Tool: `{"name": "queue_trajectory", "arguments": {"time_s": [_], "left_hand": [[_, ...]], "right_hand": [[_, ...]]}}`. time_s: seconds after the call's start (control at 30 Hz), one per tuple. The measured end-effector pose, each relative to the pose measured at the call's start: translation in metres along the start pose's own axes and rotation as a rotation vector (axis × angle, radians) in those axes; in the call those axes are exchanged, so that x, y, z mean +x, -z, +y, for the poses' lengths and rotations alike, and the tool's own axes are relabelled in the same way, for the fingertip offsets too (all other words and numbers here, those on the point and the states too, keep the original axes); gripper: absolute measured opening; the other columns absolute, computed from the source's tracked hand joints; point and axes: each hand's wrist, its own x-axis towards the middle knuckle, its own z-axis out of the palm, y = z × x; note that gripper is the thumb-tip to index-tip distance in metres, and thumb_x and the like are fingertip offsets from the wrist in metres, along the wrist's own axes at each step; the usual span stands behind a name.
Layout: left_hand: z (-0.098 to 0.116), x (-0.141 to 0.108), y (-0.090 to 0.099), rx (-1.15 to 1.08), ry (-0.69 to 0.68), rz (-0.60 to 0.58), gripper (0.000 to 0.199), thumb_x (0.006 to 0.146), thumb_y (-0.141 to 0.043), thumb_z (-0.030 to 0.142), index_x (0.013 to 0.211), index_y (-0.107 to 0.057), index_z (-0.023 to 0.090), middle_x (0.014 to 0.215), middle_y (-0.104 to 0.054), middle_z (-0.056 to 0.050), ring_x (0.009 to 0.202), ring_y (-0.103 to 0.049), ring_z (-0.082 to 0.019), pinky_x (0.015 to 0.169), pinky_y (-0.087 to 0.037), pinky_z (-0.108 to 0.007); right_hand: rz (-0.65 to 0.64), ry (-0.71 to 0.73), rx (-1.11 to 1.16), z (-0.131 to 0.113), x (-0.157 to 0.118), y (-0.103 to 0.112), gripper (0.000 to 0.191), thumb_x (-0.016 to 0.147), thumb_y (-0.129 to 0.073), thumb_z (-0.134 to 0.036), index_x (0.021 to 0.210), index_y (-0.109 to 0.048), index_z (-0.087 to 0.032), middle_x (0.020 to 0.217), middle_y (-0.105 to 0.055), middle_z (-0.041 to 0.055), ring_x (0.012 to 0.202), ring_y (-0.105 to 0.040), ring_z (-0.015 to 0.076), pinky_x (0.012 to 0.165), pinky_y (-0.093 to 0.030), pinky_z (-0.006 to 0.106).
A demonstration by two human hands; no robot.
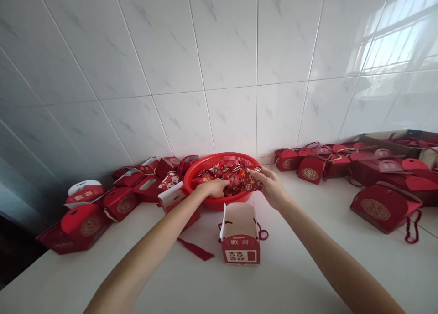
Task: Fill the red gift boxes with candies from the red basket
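A red plastic basket [221, 157] with a mesh wall holds many wrapped candies [233, 179]. My left hand [216, 187] reaches over its front rim into the candies, its fingers curled down among them; what they grip is hidden. At the basket's right side, my right hand [272, 186] is closed on a dark red packet with a pale flower pattern [252, 179], thumb on top. In front of the basket stands a red gift box [241, 250] with white lettering, its top open, its pale inside showing, and dark red cord loops at both sides.
Red gift boxes [125, 202] crowd the left; more boxes [386, 209] with cords fill the right. A cardboard carton [386, 136] stands at the back right. A red strip [196, 249] lies on the white tabletop [290, 277]. Behind rises a tiled wall [229, 54].
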Motion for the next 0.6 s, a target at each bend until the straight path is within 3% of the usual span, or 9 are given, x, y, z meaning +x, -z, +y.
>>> {"name": "queue_trajectory", "arguments": {"time_s": [0.13, 0.3, 0.5, 0.6], "left_hand": [[-0.003, 0.004, -0.001, -0.012, -0.025, 0.011, 0.026, 0.052, -0.063, 0.005, 0.071, -0.068, 0.022, 0.070, -0.070, -0.002, 0.068, -0.064, -0.022, 0.058, -0.042, -0.026], [-0.013, -0.003, 0.016, -0.089, -0.088, 0.021, 0.023, 0.055, -0.068, 0.011, 0.074, -0.072, 0.022, 0.064, -0.066, 0.003, 0.064, -0.062, -0.017, 0.056, -0.043, -0.022], [-0.023, -0.017, 0.035, -0.553, -0.195, 0.163, 0.031, 0.059, -0.080, 0.028, 0.089, -0.076, 0.019, 0.080, -0.075, -0.002, 0.077, -0.068, -0.019, 0.074, -0.054, -0.030], [-0.020, -0.024, 0.038, -0.644, -0.188, 0.247, 0.036, 0.061, -0.083, 0.031, 0.094, -0.077, 0.020, 0.085, -0.076, -0.003, 0.082, -0.069, -0.019, 0.079, -0.055, -0.032]], "right_hand": [[0.020, -0.005, 0.002, -0.003, 0.000, 0.001, 0.038, 0.060, -0.086, -0.043, 0.086, -0.075, -0.018, 0.078, -0.075, 0.0049, 0.066, -0.067, 0.0178, 0.060, -0.056, 0.029], [0.038, -0.003, 0.010, -0.008, 0.000, 0.001, 0.033, 0.058, -0.086, -0.041, 0.079, -0.073, -0.019, 0.075, -0.074, 0.0038, 0.063, -0.065, 0.0173, 0.057, -0.055, 0.028], [0.035, -0.019, 0.007, -0.005, 0.002, 0.002, 0.032, 0.061, -0.085, -0.040, 0.083, -0.074, -0.019, 0.079, -0.075, 0.0046, 0.065, -0.066, 0.0170, 0.060, -0.054, 0.028], [0.029, -0.029, 0.005, -0.002, 0.002, 0.002, 0.032, 0.061, -0.085, -0.039, 0.082, -0.074, -0.018, 0.077, -0.075, 0.0046, 0.064, -0.065, 0.0163, 0.059, -0.053, 0.027]]}}
